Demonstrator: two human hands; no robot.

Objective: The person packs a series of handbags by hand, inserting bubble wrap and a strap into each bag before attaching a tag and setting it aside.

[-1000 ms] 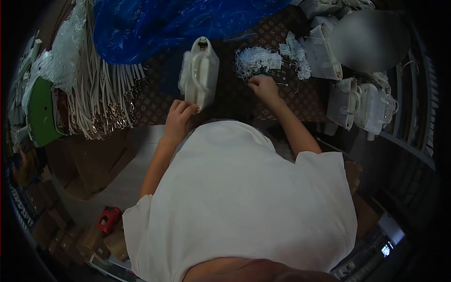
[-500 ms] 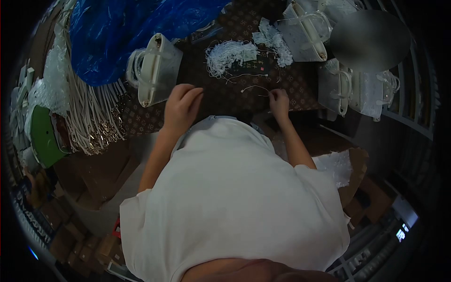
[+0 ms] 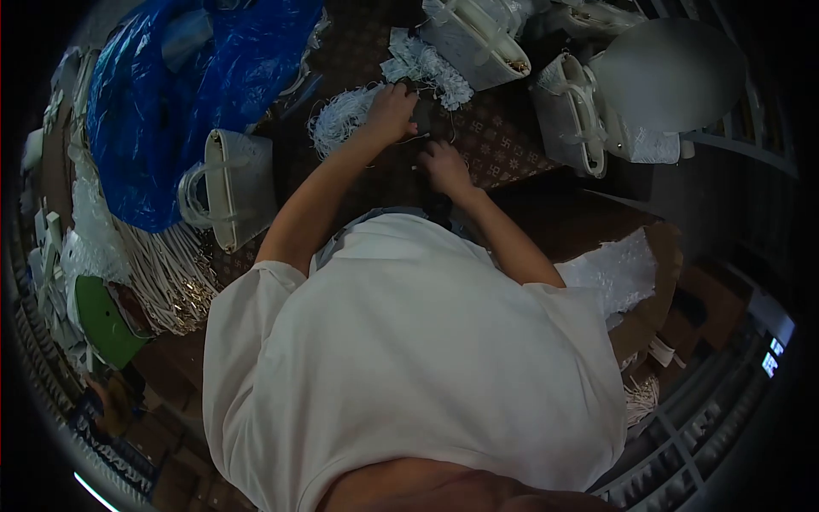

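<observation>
My left hand (image 3: 392, 113) reaches over the right edge of a bundle of white strings (image 3: 341, 119), beside a dark card (image 3: 420, 115) it partly covers. Its thumb stands apart from the fingers. Just below and to the right, my right hand (image 3: 445, 171) has its fingers curled together, with a tiny pale bit at the tips too small to identify. Crumpled white tags or strips (image 3: 431, 68) lie beyond both hands, on the brown patterned cloth (image 3: 503, 149).
A white handbag (image 3: 230, 188) stands at left, near blue plastic sheeting (image 3: 162, 111) and hanging white straps with metal clasps (image 3: 175, 282). More white bags (image 3: 478, 43) (image 3: 576, 119) stand at right. An open cardboard box (image 3: 661, 290) holds clear wrap.
My left hand has moved forward and right onto the string bundle's edge. My right hand has shifted left, closer to it. The whole view has turned, and the loose string is no longer clearly visible.
</observation>
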